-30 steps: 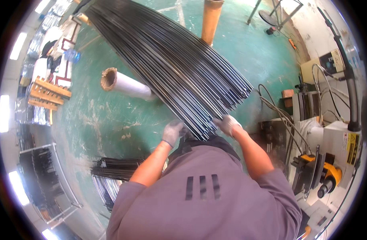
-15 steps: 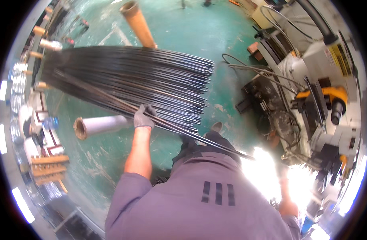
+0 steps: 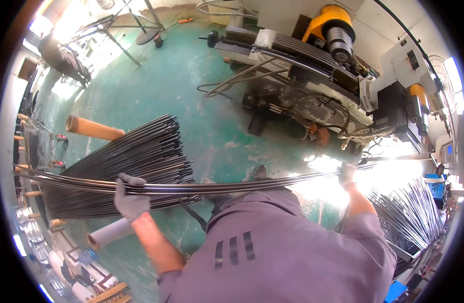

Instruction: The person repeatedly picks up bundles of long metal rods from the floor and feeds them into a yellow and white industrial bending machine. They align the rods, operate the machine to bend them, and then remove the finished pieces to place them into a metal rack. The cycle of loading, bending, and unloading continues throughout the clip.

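Observation:
A few long, thin dark metal rods [image 3: 232,188] stretch across in front of my body, bowed by the lens. My left hand [image 3: 131,198], in a grey glove, is closed around them toward the left. At their right part my right hand [image 3: 348,174] is closed on them too, its outline partly washed out by glare. Below and behind the rods on the left lies a large bundle of similar rods [image 3: 136,154], its uneven ends pointing right. A second mass of shiny rods [image 3: 406,212] stands by my right arm.
Two thick tubes, one brown [image 3: 94,127] and one pale [image 3: 110,233], stick out from under the left bundle. A machine with a yellow-and-black motor [image 3: 333,33] stands ahead to the right, with loose cables [image 3: 232,83] over the green floor. Wooden slats [image 3: 109,294] lie at lower left.
My view has turned to the right. The rods in my left hand now run crosswise, raised off the bundle, and my right hand, earlier lost in glare away from them, grips their right part.

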Tool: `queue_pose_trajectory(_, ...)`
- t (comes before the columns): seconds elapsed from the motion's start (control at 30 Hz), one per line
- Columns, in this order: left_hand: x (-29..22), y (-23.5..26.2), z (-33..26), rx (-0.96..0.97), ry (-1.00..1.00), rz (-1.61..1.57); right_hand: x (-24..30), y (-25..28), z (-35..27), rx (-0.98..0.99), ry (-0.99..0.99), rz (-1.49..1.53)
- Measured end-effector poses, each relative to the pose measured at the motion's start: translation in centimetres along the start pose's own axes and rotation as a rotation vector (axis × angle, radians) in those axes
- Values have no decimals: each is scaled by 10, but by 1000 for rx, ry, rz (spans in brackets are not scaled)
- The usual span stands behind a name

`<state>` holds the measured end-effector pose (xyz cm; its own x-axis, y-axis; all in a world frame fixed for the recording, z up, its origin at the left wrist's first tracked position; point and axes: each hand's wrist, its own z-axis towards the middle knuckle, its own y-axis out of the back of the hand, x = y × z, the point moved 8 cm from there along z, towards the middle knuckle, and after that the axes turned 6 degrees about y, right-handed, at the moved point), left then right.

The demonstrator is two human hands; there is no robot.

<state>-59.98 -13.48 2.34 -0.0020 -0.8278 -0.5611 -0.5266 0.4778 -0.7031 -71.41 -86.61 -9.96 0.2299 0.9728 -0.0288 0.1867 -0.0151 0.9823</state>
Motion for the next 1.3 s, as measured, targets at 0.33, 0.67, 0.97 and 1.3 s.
queue_pose_trajectory(0.33,172,-216,-11,522,209,194,21,7,-9,-403,-525,1388)
queue_pose_trajectory(0.67,126,-344,73,933,249,123,-89,-2,7,-1040,-534,2258)
queue_pose_trajectory(0.97,209,-334,194,697,394,351,31,131,101,-1164,-708,2428)
queue_pose_trajectory(1.3,244,-360,234,799,542,381,-38,139,109,-1246,-1044,2002)
